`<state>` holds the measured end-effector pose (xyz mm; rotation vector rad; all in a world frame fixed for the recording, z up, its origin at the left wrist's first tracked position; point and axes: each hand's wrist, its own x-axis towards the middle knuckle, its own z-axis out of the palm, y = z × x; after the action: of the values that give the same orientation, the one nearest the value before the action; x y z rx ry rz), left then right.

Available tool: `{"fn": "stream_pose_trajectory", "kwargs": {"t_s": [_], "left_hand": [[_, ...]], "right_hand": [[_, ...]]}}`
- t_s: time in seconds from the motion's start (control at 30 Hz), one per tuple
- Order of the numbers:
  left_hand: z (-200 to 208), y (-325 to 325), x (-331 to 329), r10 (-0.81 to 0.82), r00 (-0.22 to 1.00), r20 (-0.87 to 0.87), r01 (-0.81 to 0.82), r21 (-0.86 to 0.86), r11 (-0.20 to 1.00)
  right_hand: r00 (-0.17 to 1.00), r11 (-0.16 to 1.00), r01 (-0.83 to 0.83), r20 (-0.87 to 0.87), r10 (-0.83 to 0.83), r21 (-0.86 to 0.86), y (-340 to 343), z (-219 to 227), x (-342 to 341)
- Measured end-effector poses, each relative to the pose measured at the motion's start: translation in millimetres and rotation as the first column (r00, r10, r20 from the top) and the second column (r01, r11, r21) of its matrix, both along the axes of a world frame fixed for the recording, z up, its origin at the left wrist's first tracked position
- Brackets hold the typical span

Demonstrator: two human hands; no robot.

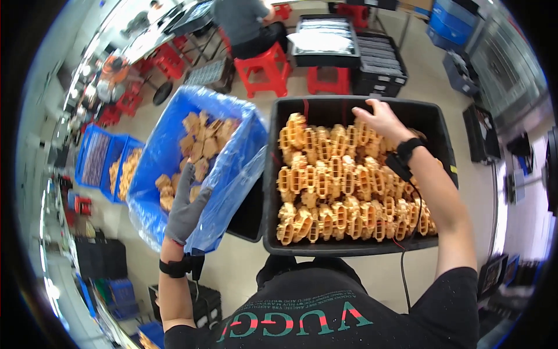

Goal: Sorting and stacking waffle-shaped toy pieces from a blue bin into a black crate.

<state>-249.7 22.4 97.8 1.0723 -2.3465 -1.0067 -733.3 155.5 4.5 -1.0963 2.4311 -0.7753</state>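
My left hand [187, 206], in a grey glove with a bare fingertip showing, reaches into the blue bin [156, 131] lined with clear blue plastic film [247, 168]. Its fingers are stretched and apart, close to the tan moulded parts [200, 139] heaped inside; whether it touches them I cannot tell. Bare and spread, my right hand [383, 121] hovers over the far row in the black tray [360, 249]. Slotted yellow-tan moulded parts [322, 177] stand there in three rows, packed side by side. Nothing shows between the right hand's fingers.
Smaller blue bins [96, 157] stand at the left, one with yellow-tan parts. Beyond the tray are red stools [264, 70], a seated person [244, 26] and black crates [378, 64]. A cable [402, 262] hangs from my right wrist device across the tray's near edge.
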Motion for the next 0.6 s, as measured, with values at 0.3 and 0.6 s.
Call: {"fn": "stream_pose_trajectory", "kwargs": {"t_s": [0.3, 0.6], "left_hand": [[-26.1, -76.9, 109.0, 0.304, 0.918, -0.253, -0.266, 0.173, 0.948], [-92.9, -207.9, 134.1, 0.839, 0.253, -0.481, -0.124, 0.844, 0.522]], "right_hand": [[0.695, 0.692, -0.683, 0.086, 0.714, -0.232, -137.5, 123.2, 188.6], [0.213, 0.262, -0.933, -0.208, 0.955, 0.247, -335.0, -7.4, 402.3]]}}
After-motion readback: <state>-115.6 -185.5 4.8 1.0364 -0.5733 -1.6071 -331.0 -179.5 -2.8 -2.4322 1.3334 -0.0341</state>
